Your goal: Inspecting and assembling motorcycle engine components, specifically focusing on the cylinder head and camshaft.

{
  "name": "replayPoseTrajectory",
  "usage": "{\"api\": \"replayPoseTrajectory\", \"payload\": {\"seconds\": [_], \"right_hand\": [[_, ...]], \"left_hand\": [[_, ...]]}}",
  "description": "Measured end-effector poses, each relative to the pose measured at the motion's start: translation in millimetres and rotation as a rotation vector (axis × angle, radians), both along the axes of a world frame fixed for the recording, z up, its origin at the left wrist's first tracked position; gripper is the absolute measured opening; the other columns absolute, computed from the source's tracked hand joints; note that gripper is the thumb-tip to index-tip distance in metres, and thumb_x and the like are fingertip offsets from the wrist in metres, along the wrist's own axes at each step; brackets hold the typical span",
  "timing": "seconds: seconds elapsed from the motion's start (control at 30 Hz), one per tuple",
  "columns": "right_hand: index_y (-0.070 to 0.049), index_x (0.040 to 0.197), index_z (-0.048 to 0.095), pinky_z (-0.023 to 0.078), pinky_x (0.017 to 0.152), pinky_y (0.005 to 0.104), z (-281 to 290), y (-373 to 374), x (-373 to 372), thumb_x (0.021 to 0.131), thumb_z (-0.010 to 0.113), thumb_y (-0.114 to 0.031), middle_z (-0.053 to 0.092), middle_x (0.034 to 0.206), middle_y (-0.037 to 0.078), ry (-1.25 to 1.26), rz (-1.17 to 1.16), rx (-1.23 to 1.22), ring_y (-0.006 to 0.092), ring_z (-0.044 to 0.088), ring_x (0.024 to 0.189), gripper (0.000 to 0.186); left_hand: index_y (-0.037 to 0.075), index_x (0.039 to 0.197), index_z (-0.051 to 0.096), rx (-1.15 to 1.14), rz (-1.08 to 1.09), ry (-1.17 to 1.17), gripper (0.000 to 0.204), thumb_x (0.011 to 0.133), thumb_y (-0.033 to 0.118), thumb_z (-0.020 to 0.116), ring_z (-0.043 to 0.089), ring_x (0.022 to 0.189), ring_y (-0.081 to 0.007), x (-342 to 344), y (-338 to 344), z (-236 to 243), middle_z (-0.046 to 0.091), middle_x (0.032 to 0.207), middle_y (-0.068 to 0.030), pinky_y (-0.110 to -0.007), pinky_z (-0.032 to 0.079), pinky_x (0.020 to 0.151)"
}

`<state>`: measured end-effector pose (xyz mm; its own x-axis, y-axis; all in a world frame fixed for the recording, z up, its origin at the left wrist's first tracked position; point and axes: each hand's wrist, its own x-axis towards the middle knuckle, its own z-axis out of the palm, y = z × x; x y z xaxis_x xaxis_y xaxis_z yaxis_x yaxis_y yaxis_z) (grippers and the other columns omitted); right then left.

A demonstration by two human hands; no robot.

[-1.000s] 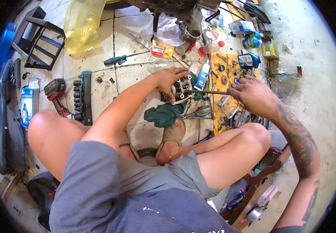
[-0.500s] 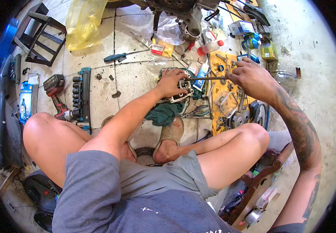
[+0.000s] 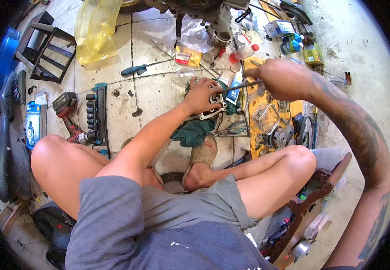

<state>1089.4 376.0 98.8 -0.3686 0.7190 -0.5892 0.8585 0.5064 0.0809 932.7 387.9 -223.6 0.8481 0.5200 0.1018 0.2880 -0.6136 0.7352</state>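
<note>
My left hand point(image 3: 202, 95) is closed around a metal engine cylinder head point(image 3: 213, 108), steadying it on a dark green rag point(image 3: 194, 132) on the floor. In my right hand point(image 3: 283, 80) is a T-handle wrench point(image 3: 242, 86). Its long shaft runs left to the cylinder head, where the tip meets the side by my left fingers; the exact contact is hidden. A blue and white tube point(image 3: 235, 85) lies just behind the shaft. Pliers point(image 3: 234, 128) rest at the right of the rag.
Yellow cardboard point(image 3: 254, 123) with loose engine parts lies to the right. A cordless impact driver point(image 3: 71, 119) and a socket rail point(image 3: 99, 112) lie left. Further back are a screwdriver point(image 3: 134, 70), a red-capped bottle point(image 3: 243, 53), a yellow bag point(image 3: 97, 31) and an engine point(image 3: 199, 9).
My right hand has turned and shifted slightly, tilting the wrench so its handle end points up and away. My left hand stays on the cylinder head. The view has shifted a little.
</note>
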Motion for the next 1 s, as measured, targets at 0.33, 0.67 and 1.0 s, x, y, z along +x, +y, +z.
{"api": "replayPoseTrajectory", "payload": {"seconds": [0.33, 0.67, 1.0], "right_hand": [[-0.007, 0.132, 0.056, 0.044, 0.104, 0.0375, -123, -100, 11, 0.11, 0.052, -0.03, 0.061, 0.129, 0.008, 1.479, -1.227, 0.333, 0.0191, 0.058, 0.113, 0.032], [0.003, 0.104, 0.063, 0.054, 0.083, 0.0297, -157, -82, -39, 0.102, 0.063, -0.004, 0.073, 0.097, 0.009, 1.315, -1.204, 1.048, 0.0154, 0.068, 0.092, 0.007], [0.0, 0.102, 0.062, 0.05, 0.076, 0.0291, -140, -82, -24, 0.107, 0.063, -0.025, 0.068, 0.089, 0.007, 1.09, -1.228, 1.072, 0.0118, 0.062, 0.084, 0.025]], "left_hand": [[0.006, 0.093, 0.075, -0.101, -0.147, -0.196, 0.033, 0.095, 0.039, 0.071, 0.069, 0.08, -0.0395, 36, 19, 63, 0.07, 0.082, -0.0169, -0.05, 0.054, 0.074], [0.006, 0.156, 0.042, -0.163, -0.467, -0.009, 0.073, 0.091, 0.019, 0.073, 0.063, 0.121, -0.0427, 39, 61, 68, 0.064, 0.133, -0.0267, -0.047, 0.05, 0.102], [0.021, 0.162, 0.034, 0.058, -0.429, 0.439, 0.124, 0.058, 0.044, 0.096, 0.049, 0.14, -0.0394, 13, 66, 39, 0.046, 0.158, -0.0141, -0.047, 0.041, 0.117]]}}
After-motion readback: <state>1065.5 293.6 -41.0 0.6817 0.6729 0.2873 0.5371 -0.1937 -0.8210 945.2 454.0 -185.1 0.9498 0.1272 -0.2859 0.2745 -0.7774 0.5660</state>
